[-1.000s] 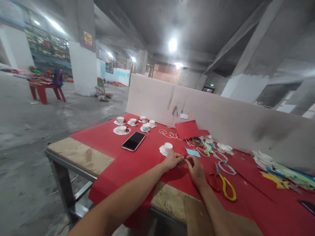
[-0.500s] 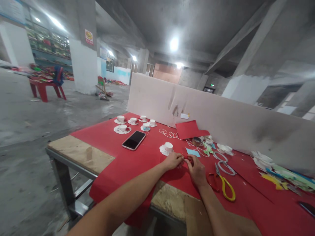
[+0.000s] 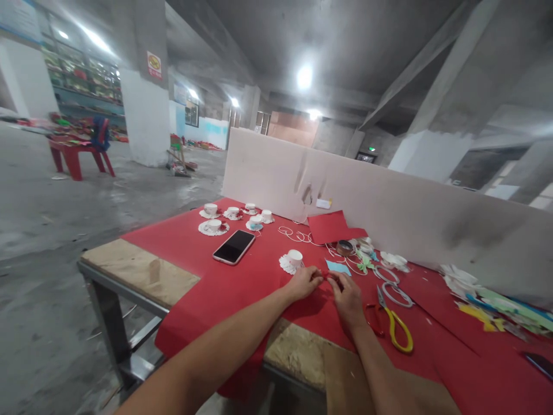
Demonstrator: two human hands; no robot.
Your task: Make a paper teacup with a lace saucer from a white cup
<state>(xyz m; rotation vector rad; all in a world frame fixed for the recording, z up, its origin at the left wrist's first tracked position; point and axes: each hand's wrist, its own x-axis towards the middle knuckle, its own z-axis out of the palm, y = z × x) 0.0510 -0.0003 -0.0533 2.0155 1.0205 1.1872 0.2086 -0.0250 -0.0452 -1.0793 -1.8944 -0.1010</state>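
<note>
My left hand (image 3: 305,282) and my right hand (image 3: 347,295) meet over the red sheet (image 3: 259,294) near the table's front edge. Between their fingertips they pinch a small red piece (image 3: 325,275), perhaps paper; the fingers cover most of it. Just beyond my left hand stands a white paper cup (image 3: 295,257) on a frilly white doily (image 3: 286,264). A light blue paper square (image 3: 339,268) lies behind my right hand. To the right of that hand, scissors (image 3: 401,331) with one yellow and one red handle rest on the sheet.
A phone (image 3: 234,246) lies left of the cup. Several white cups on doilies (image 3: 213,226) stand at the far left. White cord, a tape roll (image 3: 344,248), pale rings (image 3: 398,294) and paper scraps (image 3: 479,317) spread rightward. A white board (image 3: 380,184) closes the table's back.
My hands stay almost in place, with a slight shift of the right fingers around the red piece. The whole view has drifted a little.
</note>
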